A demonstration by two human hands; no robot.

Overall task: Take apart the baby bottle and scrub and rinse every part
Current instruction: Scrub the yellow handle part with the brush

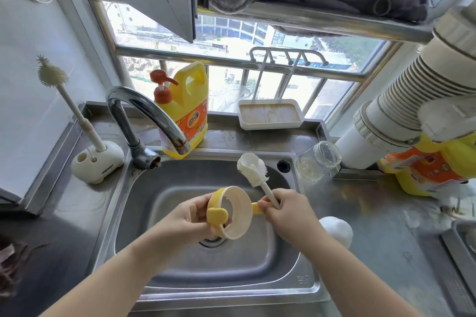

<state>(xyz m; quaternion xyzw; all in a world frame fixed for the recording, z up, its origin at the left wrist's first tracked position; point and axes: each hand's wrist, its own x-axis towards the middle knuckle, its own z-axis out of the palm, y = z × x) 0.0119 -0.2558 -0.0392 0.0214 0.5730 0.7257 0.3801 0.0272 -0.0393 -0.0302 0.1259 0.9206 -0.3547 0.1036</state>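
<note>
At nine o'clock a spiky cream brush (52, 73) is stood upright in a white holder (99, 162) on the steel counter (386, 213). Next, at about ten o'clock, a chrome tap (144, 117) is arched over the sink (180, 252), with a yellow detergent bottle (189, 108) set just behind it at eleven o'clock. Over the middle of the basin, the yellow and cream collar ring (230, 211) of the baby bottle is held tilted on edge by the left hand (189, 216), whose fingers are curled round its yellow handle side. Just to its right, the right hand (286, 210) is closed round the stem of a white bottle brush (253, 168), whose head is pointed up toward twelve o'clock, clear of the ring. At one o'clock a white tray rack (270, 114) is seen on the sill. At two o'clock a clear glass bottle body (318, 161) is lain on its side on the counter, well apart from the ring. A white rounded cap (337, 230) is partly hidden behind the right wrist at three o'clock.
</note>
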